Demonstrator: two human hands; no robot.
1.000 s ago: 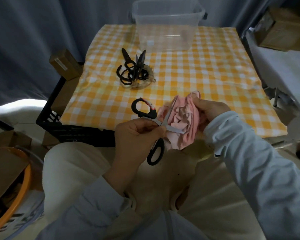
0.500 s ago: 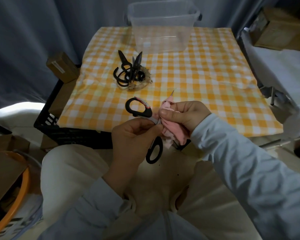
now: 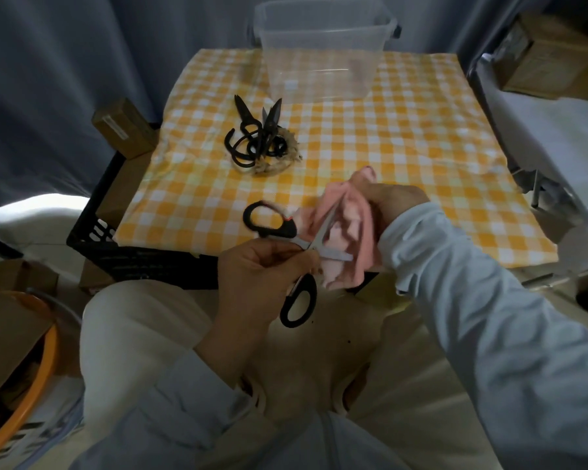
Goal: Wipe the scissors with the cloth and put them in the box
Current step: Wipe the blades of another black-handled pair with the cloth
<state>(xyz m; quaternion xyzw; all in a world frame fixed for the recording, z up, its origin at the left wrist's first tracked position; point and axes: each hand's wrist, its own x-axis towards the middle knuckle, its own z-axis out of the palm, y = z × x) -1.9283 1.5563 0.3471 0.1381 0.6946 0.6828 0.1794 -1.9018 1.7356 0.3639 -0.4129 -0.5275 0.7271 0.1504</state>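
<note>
My left hand (image 3: 258,269) grips black-handled scissors (image 3: 279,228) near the pivot, over my lap at the table's near edge. The blades are spread open, one pointing up-right, one to the right. My right hand (image 3: 391,201) holds a pink cloth (image 3: 350,239) bunched around the upper blade's tip, and the cloth hangs behind both blades. A clear plastic box (image 3: 323,52) stands at the far edge of the table. A pile of black scissors (image 3: 257,144) lies on a straw-coloured ring left of the table's centre.
The table carries a yellow-and-white checked cloth (image 3: 404,140). A black crate (image 3: 95,232) with cardboard boxes sits to its left. An orange-rimmed tub (image 3: 31,385) is at lower left. More cardboard boxes (image 3: 550,56) rest at the upper right.
My right hand has slid the cloth outward along the blade, from near the pivot to the tip, so the open blades show again. The left hand keeps its grip.
</note>
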